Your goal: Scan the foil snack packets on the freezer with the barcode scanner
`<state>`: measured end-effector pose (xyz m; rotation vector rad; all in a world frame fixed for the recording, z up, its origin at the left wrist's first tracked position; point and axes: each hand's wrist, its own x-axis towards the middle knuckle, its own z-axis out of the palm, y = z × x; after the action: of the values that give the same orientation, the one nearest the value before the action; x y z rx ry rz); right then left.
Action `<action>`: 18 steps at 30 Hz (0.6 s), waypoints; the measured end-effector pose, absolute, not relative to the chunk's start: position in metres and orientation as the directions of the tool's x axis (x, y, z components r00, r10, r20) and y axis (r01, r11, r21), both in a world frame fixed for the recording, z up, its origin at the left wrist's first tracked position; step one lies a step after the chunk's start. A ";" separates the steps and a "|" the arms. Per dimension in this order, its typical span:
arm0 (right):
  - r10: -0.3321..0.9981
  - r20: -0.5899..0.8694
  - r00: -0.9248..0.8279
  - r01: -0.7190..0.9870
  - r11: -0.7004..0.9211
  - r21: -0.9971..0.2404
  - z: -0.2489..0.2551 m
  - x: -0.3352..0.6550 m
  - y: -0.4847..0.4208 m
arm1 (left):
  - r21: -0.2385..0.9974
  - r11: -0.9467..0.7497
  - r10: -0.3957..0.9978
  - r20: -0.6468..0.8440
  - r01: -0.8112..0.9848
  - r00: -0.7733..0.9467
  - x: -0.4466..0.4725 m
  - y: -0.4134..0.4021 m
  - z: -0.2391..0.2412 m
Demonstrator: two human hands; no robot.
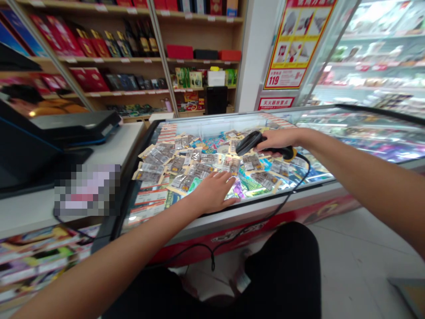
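Observation:
My right hand (pixel 278 141) is wrapped round the handle of a black barcode scanner (pixel 249 142), held above the spread of packets with its head pointing left. From the yellow-ended handle a black cable (pixel 300 181) hangs down over the freezer's front edge. My left hand (pixel 215 191) lies palm down with fingers stretched out, at the near side of the packets. Many small flat snack packets (pixel 154 155), clear-fronted with brown contents and cream edges, lie scattered on the glass top of the chest freezer (pixel 149 212). Fingertips of my left hand touch or almost touch one packet.
To the left, a counter (pixel 133 133) carries a dark scale or terminal (pixel 83 126) and a blurred-out object (pixel 88 189). A person (pixel 26 102) is partly visible behind it. Shelves of bottles and boxes (pixel 202 53) stand beyond. The cable loops near my knees.

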<state>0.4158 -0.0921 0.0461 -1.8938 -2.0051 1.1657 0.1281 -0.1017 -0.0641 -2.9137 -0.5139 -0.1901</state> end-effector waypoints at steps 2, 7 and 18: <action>0.891 -0.399 -0.218 0.773 -0.092 -0.628 0.046 0.418 -0.091 | -0.169 -0.921 0.326 0.159 0.351 0.932 0.126 -0.102 -0.064; 0.845 -0.435 -0.312 0.820 0.008 -0.572 0.045 0.417 -0.089 | -0.226 -0.904 0.332 0.166 0.364 0.928 0.116 -0.098 -0.062; 0.830 -0.467 -0.304 0.884 0.063 -0.463 0.038 0.416 -0.087 | -0.286 -0.884 0.316 0.215 0.369 0.924 0.085 -0.080 -0.066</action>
<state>0.4159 -0.0868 0.0380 -1.8966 -2.3453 1.1241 0.0853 -0.0795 -0.0656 -2.7594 -0.5049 -0.2328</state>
